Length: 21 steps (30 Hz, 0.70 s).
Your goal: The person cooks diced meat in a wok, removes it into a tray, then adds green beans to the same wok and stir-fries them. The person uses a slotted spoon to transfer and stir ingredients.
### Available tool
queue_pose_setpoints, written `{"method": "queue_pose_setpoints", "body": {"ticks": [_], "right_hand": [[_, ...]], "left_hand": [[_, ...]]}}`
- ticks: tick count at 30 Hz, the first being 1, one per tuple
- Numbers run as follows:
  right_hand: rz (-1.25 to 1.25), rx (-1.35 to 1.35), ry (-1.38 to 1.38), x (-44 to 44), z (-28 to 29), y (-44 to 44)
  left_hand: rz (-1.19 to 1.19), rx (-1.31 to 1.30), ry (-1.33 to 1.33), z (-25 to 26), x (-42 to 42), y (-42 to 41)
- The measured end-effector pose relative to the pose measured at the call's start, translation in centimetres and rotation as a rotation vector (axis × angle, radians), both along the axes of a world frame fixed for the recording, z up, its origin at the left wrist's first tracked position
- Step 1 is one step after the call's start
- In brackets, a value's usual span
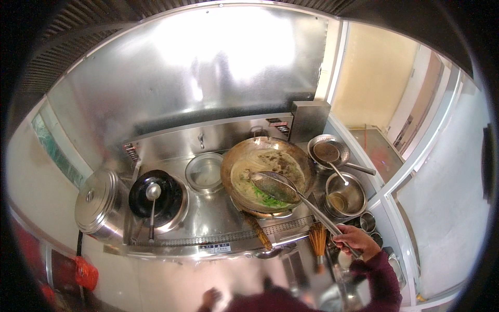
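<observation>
My right hand (356,241) grips the metal handle of a wire-mesh skimmer (275,185). The skimmer's basket is tilted over a large wok (230,156) and hides part of what is in it. Cloudy, bubbling liquid (245,171) fills the wok's middle, with dark bits towards the back. Bright green cut vegetables (271,201) lie in the liquid by the near side, partly under the mesh. My left hand (211,298) is low beside my body at the bottom edge, blurred, and its fingers cannot be made out.
Left of the wok are a round water basin (204,173), a black wok (142,195) holding a ladle (153,192), and a lidded stockpot (97,201). To the right stand a perforated strainer (342,150) and a steel pot (356,191). A bamboo brush (317,241) hangs at the front.
</observation>
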State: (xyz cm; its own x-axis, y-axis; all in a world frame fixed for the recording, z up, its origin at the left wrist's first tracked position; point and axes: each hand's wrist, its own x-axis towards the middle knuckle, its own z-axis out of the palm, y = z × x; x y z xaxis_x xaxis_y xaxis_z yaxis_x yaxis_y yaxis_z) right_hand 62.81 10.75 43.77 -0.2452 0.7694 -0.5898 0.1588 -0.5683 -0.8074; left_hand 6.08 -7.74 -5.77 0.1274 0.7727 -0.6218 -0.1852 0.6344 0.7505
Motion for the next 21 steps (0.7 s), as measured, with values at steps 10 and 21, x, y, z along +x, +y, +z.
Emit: {"method": "queue_pose_setpoints", "body": {"ticks": [10, 21], "right_hand": [[0.026, 0.033, -0.238, 0.1, -7.0, 2.5], [0.11, 0.245, -0.575, -2.9, -11.8, 7.3]], "left_hand": [[0.413, -0.488, -0.148, 2.7, 2.1, -0.4], [0.452, -0.47, -0.122, 3.6, 0.8, -0.9]]}}
